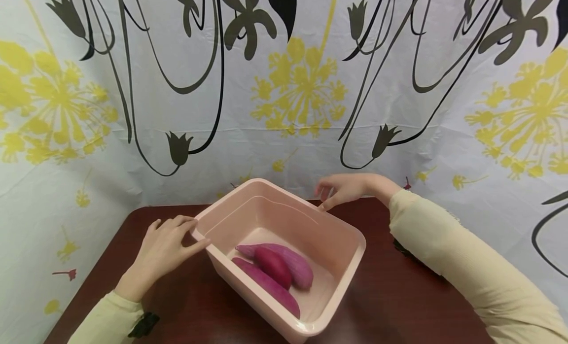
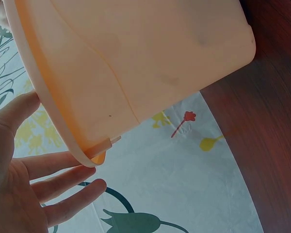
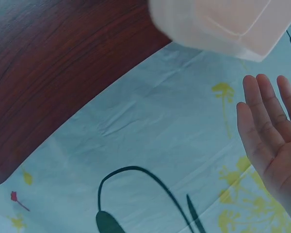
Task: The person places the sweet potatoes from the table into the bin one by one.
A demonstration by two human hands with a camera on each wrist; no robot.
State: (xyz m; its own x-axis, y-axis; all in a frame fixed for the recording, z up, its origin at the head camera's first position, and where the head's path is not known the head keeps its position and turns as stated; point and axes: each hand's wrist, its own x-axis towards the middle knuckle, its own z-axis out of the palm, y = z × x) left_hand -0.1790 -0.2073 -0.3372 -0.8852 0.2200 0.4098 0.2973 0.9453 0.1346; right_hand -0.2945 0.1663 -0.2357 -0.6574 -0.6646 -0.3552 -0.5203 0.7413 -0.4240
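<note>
A pink plastic tub (image 1: 286, 221) stands at an angle on the table with three purple-skinned sweet potatoes (image 1: 271, 266) inside; the shorter, darker one lies between and over the two longer ones. My left hand (image 1: 166, 248) spans the tub's left corner, thumb and index finger spread along the rim. In the left wrist view its thumb (image 2: 25, 109) touches the rim edge, and the index fingertip shows past the lip. Over the far right rim is my right hand (image 1: 343, 189), its thumb tip at the edge. The right wrist view shows its straight fingers (image 3: 264, 104) apart from the tub's wall.
Beneath the tub is a dark red-brown wooden table (image 1: 381, 294) with rounded corners. A white cloth (image 1: 284, 107) printed with yellow and dark flowers hangs behind the table and along its sides. Dark bands (image 1: 144, 325) sit at both sleeves.
</note>
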